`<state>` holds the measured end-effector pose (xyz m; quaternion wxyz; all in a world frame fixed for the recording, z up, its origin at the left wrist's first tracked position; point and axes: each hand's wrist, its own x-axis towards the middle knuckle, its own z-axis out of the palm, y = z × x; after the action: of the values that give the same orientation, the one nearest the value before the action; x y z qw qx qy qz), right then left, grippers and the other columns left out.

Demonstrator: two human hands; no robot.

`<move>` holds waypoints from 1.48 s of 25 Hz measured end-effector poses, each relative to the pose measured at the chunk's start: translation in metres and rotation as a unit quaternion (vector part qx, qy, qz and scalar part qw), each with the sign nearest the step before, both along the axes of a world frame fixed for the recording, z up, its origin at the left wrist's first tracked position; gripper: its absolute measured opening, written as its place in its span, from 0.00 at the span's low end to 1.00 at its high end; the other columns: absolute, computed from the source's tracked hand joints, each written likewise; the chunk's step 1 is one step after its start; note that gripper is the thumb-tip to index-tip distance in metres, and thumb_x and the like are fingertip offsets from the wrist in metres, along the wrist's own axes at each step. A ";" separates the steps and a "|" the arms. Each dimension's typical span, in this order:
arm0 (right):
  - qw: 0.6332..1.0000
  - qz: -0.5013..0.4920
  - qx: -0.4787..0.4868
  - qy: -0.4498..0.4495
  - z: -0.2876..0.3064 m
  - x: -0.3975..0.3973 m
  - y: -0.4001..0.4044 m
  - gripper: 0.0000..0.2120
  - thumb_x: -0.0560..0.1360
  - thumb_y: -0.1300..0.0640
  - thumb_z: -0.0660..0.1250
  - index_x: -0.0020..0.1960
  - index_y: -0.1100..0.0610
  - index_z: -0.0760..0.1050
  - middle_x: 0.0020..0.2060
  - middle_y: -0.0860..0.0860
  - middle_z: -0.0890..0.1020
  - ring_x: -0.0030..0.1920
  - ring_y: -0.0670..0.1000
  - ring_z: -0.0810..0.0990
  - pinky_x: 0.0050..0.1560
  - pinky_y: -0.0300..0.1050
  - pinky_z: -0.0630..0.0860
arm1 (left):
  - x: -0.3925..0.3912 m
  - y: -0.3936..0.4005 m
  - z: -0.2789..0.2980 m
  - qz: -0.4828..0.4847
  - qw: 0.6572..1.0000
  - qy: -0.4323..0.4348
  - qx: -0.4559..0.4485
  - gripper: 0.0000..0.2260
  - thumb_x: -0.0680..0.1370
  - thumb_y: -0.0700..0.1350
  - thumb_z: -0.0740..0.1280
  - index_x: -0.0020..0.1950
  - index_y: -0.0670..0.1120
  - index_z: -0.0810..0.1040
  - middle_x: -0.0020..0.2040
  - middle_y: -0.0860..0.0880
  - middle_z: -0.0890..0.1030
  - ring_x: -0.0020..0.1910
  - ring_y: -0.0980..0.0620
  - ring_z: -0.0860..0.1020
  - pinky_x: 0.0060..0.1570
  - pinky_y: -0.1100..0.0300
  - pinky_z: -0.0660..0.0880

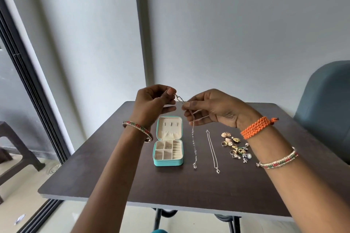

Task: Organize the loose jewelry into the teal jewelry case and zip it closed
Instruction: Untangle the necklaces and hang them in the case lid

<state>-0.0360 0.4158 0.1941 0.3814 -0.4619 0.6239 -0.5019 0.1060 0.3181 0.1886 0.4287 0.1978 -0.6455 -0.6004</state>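
Raised above the tabletop (113, 185), a silver chain (193, 138) is pinched at its top by both hands. It hangs vertically just right of the open teal jewelry case (168, 162), the left hand (151, 104) being nearer the case than the right hand (214, 109).

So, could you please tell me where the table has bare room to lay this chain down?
Bare wood runs along the near edge, in front of the teal case. The far right corner is also free. It is crowded right of the second chain, where the earrings and rings cluster. Both hands hold the chain.
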 end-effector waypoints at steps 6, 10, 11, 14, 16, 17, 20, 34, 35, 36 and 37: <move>0.985 -0.103 -0.127 0.055 0.001 0.003 0.013 0.06 0.72 0.60 0.71 0.47 0.62 0.83 0.42 0.58 0.85 0.46 0.55 0.85 0.56 0.53 0.79 | -0.017 0.014 0.001 0.025 0.999 0.013 -0.019 0.07 0.79 0.38 0.62 0.40 0.43 0.74 0.27 0.51 0.81 0.27 0.57 0.80 0.31 0.62 0.80; 0.984 -0.031 -0.148 -0.094 0.008 0.008 0.020 0.07 0.76 0.62 0.64 0.39 0.61 0.77 0.31 0.55 0.79 0.34 0.54 0.81 0.46 0.49 0.81 | -0.024 0.014 0.015 0.015 0.999 0.037 -0.020 0.08 0.79 0.38 0.62 0.40 0.42 0.74 0.25 0.52 0.79 0.25 0.56 0.78 0.29 0.63 0.79; 0.986 0.014 -0.116 -0.119 0.006 0.008 0.023 0.09 0.77 0.60 0.63 0.38 0.60 0.75 0.28 0.52 0.75 0.30 0.51 0.77 0.43 0.48 0.81 | -0.026 0.012 0.019 0.021 0.998 0.050 -0.007 0.08 0.79 0.37 0.62 0.39 0.42 0.73 0.24 0.52 0.79 0.24 0.56 0.78 0.28 0.63 0.78; 0.994 0.099 0.035 -0.008 -0.022 -0.008 0.030 0.12 0.76 0.52 0.64 0.37 0.57 0.73 0.26 0.48 0.71 0.24 0.44 0.67 0.29 0.39 0.74 | -0.024 -0.006 0.028 0.064 0.983 0.149 0.091 0.11 0.79 0.32 0.58 0.38 0.40 0.71 0.22 0.49 0.75 0.21 0.54 0.75 0.26 0.64 0.76; 0.970 0.125 0.146 0.150 -0.051 -0.032 0.038 0.12 0.76 0.49 0.66 0.40 0.58 0.78 0.28 0.47 0.74 0.24 0.43 0.67 0.25 0.35 0.68 | -0.007 -0.027 0.021 0.105 0.944 0.261 0.174 0.12 0.78 0.29 0.57 0.35 0.38 0.69 0.22 0.47 0.71 0.20 0.53 0.70 0.24 0.65 0.72; 0.958 0.130 0.172 0.190 -0.065 -0.044 0.044 0.13 0.76 0.49 0.66 0.41 0.58 0.80 0.29 0.47 0.75 0.25 0.43 0.67 0.25 0.34 0.66 | 0.004 -0.037 0.011 0.132 0.925 0.296 0.199 0.13 0.77 0.29 0.57 0.34 0.39 0.69 0.21 0.48 0.71 0.20 0.53 0.70 0.25 0.64 0.73; 0.990 0.065 0.105 0.072 -0.088 -0.071 0.059 0.13 0.78 0.54 0.65 0.40 0.61 0.80 0.31 0.50 0.76 0.28 0.45 0.70 0.31 0.38 0.70 | 0.027 -0.053 -0.030 0.189 0.902 0.291 0.257 0.12 0.79 0.33 0.58 0.36 0.39 0.70 0.24 0.49 0.74 0.21 0.55 0.74 0.30 0.64 0.77; 0.891 -0.288 -0.052 -0.348 -0.071 -0.128 -0.010 0.14 0.78 0.64 0.54 0.36 0.61 0.69 0.25 0.51 0.67 0.27 0.46 0.64 0.36 0.44 0.75 | 0.001 -0.026 -0.163 0.178 0.938 0.080 0.285 0.08 0.78 0.35 0.62 0.38 0.37 0.74 0.32 0.42 0.78 0.23 0.55 0.78 0.27 0.65 0.78; 0.911 -0.301 -0.014 -0.280 -0.070 -0.138 -0.018 0.13 0.78 0.67 0.53 0.38 0.62 0.70 0.29 0.52 0.68 0.29 0.46 0.63 0.37 0.44 0.74 | 0.002 -0.021 -0.170 0.163 0.951 0.033 0.262 0.08 0.77 0.35 0.64 0.38 0.37 0.75 0.33 0.41 0.77 0.22 0.57 0.77 0.25 0.66 0.77; 0.929 -0.310 0.022 -0.200 -0.069 -0.145 -0.026 0.12 0.78 0.69 0.53 0.40 0.63 0.71 0.34 0.53 0.71 0.29 0.46 0.63 0.37 0.44 0.74 | 0.002 -0.015 -0.175 0.152 0.961 -0.018 0.230 0.08 0.77 0.36 0.65 0.37 0.38 0.76 0.33 0.41 0.77 0.21 0.57 0.75 0.25 0.65 0.76; 0.939 -0.317 0.050 -0.125 -0.066 -0.153 -0.034 0.10 0.77 0.71 0.54 0.42 0.64 0.71 0.39 0.54 0.74 0.30 0.46 0.63 0.36 0.43 0.74 | 0.002 -0.009 -0.179 0.145 0.969 -0.072 0.188 0.08 0.76 0.37 0.67 0.36 0.39 0.77 0.32 0.41 0.78 0.21 0.57 0.75 0.25 0.64 0.76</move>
<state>-0.1893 0.3816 0.1278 0.3001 -0.1539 0.7098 -0.6185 0.1084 0.3090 0.0092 0.4187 0.4095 -0.5148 -0.6261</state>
